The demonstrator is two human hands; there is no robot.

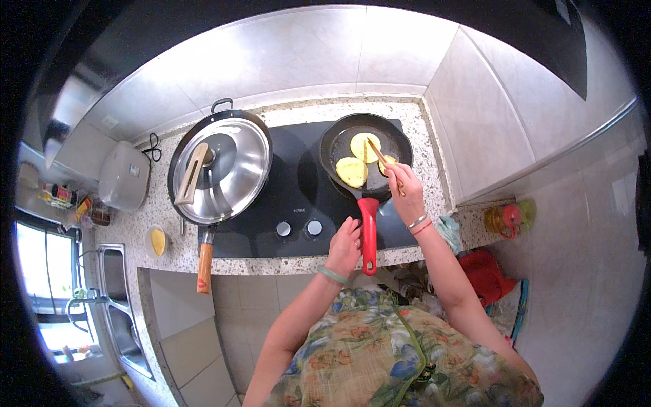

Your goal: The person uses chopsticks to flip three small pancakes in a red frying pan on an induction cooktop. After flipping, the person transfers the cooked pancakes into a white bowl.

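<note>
My right hand (406,194) is closed around wooden chopsticks (377,152), whose tips reach over a round yellow pancake (363,144) in a black frying pan (330,141). A folded-looking yellow pancake (351,172) lies nearer, at the pan's left. Another yellow piece (386,165) sits at the right, partly hidden by the chopsticks and my hand. The pan's red handle (369,234) points toward me. Close beside its left side is my left hand (345,245), fingers loosely bent and slightly apart, not wrapped round the handle.
On the black cooktop (291,197), a wok with a steel lid (234,159) stands at the left. A small bowl (157,241) with yellow food is on the speckled counter, near a white appliance (124,176). Further left is a sink (129,339). A tiled wall (502,115) bounds the right side.
</note>
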